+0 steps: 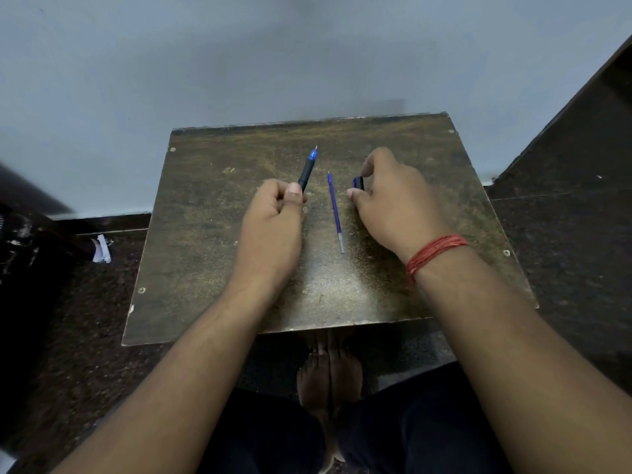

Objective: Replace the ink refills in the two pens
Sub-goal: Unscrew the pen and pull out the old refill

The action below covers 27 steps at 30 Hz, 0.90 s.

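Observation:
A worn brown wooden board [212,234] lies in front of me. My left hand [273,220] is closed around a pen [307,169] with a black grip and a blue tip that points away from me. A thin blue ink refill [335,213] lies loose on the board between my hands, its tip toward the wall. My right hand [393,203] rests on the board to the right of the refill, with thumb and fingers pinching a small dark blue pen part [357,183]; most of that part is hidden by the fingers.
A grey wall rises just behind the board. Dark speckled floor surrounds it, with a crumpled white paper [102,249] at the left. My bare feet [330,374] show under the board's near edge. A red thread band [434,251] circles my right wrist.

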{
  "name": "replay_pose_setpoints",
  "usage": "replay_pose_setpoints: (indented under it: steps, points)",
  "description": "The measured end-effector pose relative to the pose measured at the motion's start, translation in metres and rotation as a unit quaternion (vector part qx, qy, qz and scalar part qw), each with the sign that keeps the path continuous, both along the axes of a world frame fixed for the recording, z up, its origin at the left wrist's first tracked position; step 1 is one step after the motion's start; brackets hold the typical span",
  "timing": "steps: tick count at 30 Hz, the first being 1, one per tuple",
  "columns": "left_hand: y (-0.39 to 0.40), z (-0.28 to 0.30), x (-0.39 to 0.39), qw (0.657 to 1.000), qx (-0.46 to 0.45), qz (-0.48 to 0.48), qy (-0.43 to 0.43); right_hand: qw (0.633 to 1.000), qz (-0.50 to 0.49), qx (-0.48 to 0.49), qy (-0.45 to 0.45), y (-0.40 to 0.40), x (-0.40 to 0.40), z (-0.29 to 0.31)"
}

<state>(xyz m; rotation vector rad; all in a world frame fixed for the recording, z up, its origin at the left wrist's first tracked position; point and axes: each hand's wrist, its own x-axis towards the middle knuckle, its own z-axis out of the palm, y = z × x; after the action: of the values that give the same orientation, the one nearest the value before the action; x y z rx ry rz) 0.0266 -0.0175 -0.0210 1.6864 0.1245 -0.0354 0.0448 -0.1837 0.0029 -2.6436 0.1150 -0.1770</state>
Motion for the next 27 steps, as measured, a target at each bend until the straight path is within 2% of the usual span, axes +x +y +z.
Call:
replay_pose_setpoints:
  steps: [3,8,11,14,17,20,23,27]
  points:
    - [-0.002,-0.002,-0.001,1.0,0.004,-0.005,-0.002,0.999,0.009,-0.045,0.026,0.003,0.002,-0.003]
    - [-0.002,-0.002,0.0,1.0,0.007,-0.005,0.003,0.996,0.023,-0.067,0.044,0.003,0.004,-0.002]
    - [-0.002,-0.002,-0.001,1.0,0.013,-0.01,0.002,0.999,0.008,-0.041,-0.02,-0.001,0.003,0.005]
    - [-0.002,0.0,-0.003,1.0,0.014,-0.017,0.002,0.994,-0.021,0.067,-0.084,-0.004,0.003,0.012]
    - [-0.005,0.003,-0.005,0.999,0.013,-0.032,-0.002,0.977,-0.01,0.206,-0.05,0.002,0.002,0.011]
    - [-0.01,0.005,-0.009,0.998,0.013,-0.058,-0.013,0.945,0.005,0.328,0.011,0.013,0.0,0.006]
    - [-0.015,0.007,-0.012,0.996,0.028,-0.084,-0.026,0.897,0.004,0.441,0.033,0.02,0.0,0.002]
    - [-0.018,0.005,-0.012,0.997,0.019,-0.069,-0.03,0.861,-0.02,0.508,0.026,0.021,0.0,0.001]
